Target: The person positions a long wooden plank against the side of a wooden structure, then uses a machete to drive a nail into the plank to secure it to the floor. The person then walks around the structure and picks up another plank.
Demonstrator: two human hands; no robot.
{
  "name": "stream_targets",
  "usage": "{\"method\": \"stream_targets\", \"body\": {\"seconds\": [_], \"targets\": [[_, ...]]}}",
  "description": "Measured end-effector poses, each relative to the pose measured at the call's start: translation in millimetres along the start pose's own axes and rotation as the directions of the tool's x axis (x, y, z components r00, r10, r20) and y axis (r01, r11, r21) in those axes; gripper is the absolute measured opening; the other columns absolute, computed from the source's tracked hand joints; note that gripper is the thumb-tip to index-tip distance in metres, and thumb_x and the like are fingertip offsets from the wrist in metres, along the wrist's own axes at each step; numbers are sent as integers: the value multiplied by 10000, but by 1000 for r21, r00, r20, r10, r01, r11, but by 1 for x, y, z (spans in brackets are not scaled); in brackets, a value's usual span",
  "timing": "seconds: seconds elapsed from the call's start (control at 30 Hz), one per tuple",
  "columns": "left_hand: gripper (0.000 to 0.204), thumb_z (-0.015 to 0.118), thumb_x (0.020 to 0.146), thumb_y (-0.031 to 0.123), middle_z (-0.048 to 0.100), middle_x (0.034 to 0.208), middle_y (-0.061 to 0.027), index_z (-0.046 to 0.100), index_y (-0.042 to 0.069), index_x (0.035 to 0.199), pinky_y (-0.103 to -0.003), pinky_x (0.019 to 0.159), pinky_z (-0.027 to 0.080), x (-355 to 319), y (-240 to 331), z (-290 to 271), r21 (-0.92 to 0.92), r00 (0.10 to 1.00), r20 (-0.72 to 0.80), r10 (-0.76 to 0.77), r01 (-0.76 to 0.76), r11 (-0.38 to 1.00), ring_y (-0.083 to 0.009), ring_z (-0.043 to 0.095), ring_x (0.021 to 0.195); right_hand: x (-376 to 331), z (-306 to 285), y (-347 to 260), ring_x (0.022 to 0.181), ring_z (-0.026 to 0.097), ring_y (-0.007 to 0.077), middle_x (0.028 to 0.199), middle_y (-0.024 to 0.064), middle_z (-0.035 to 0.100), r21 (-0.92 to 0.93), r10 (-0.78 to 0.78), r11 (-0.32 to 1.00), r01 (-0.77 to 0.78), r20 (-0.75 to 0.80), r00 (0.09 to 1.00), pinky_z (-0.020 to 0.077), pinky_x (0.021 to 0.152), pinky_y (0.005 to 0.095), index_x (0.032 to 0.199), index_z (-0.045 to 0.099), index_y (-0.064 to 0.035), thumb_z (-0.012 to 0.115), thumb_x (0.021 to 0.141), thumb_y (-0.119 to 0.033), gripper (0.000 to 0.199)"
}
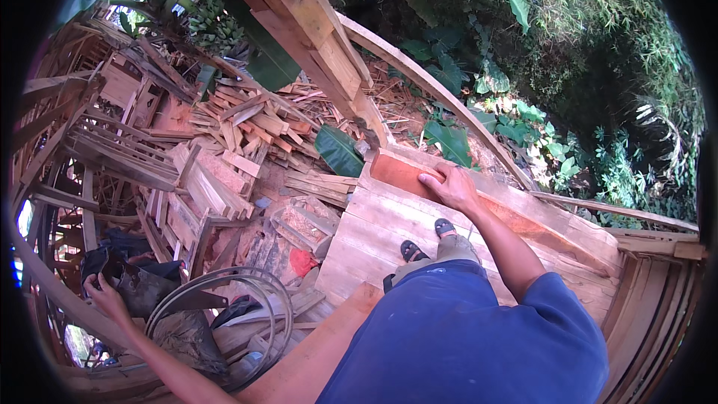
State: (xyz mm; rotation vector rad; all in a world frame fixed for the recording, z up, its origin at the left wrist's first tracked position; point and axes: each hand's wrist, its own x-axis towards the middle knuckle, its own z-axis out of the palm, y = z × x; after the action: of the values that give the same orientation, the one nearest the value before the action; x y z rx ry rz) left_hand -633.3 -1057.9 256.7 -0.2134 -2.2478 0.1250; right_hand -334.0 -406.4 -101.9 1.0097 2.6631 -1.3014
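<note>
My right hand grips a reddish-brown wooden board at the far end of a pale plank platform. Its thumb lies over the board's face and the fingers bend over the upper edge. Far to the left, my left hand is stretched out beside a dark, worn bag, fingers apart. Whether its fingertips touch the bag I cannot tell. Loops of a thin grey hoop lie near my left forearm, next to a dark rumpled sack.
A thick timber post slants up beyond the platform. Piles of split wood and a slatted wooden frame fill the left side. A long curved strip crosses in front of dense plants. Stacked planks stand at right.
</note>
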Motion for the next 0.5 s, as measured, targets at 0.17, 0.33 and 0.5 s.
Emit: {"method": "stream_targets", "body": {"seconds": [0.17, 0.33, 0.5], "targets": [[237, 489, 979, 230, 529, 1008, -78, 501, 17, 1081, -277, 661, 461, 3, 11, 29, -447, 983, 101, -155, 183, 875, -155, 523, 811, 20, -15, 12, 929, 625, 354, 918, 199, 669, 114, -6, 993, 2, 39, 999, 456, 816, 453, 967, 693, -71, 507, 806, -646, 626], [236, 473, 988, 228, 507, 1006, -42, 504, 18, 1090, -254, 742, 426, 13, 58, 42, -657, 968, 151, -200, 249, 712, -127, 487, 871, 25, -39, 15, 902, 638, 318, 895, 169, 678, 160, -55, 986, 34, 128, 990, 458, 811, 434, 1037, 696, -94, 483, 822, -653, 636], [229, 553, 953, 200, 515, 978, -19, 515, 38, 1110, -240, 769, 398, 25, 121, 39, -743, 990, 138, -3, 105, 660, -101, 483, 855, 5, -51, 2, 901, 634, 354, 900, 196, 673, 48, -29, 998, 34, -91, 995, 469, 799, 453, 982, 703, -84, 486, 815, -635, 615]]}}
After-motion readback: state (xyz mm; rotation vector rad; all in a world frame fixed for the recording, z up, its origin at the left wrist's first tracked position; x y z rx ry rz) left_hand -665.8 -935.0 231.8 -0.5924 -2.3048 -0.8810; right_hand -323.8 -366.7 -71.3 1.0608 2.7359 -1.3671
